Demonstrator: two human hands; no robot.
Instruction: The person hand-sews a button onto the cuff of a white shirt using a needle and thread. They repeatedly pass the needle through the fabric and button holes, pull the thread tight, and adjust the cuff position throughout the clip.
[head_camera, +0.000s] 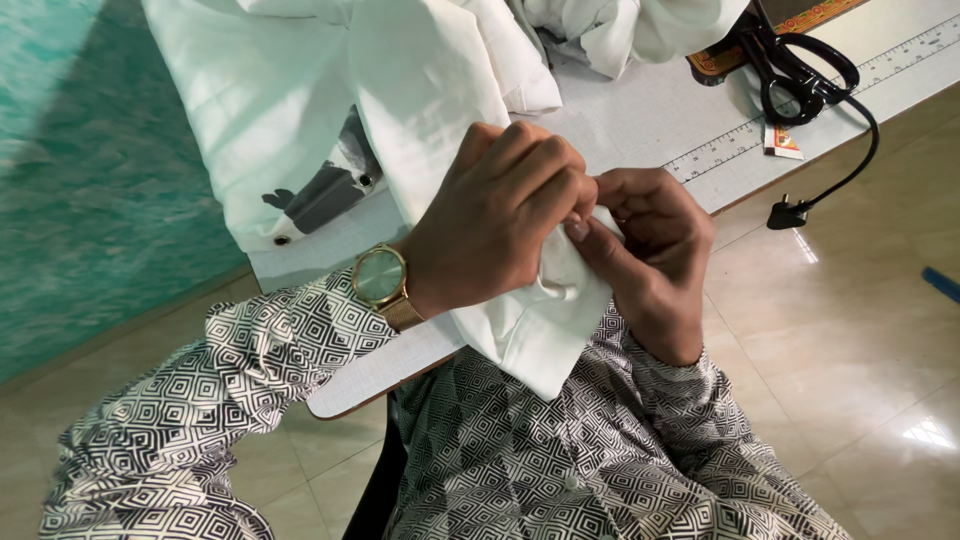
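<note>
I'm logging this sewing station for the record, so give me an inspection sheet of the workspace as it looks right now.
Surface: pale table with a printed ruler along its edge.
Job's things: white cloth draped over the table, one edge pinched between both hands in front of the person's patterned shirt.
Clutter: black scissors; small red and white packet.
Hands: left hand, wearing a gold watch, and right hand, fingers closed on the cloth.
Cables: black cord hanging off the table, plug loose.
Surroundings: glossy tiled floor; teal wall.
</note>
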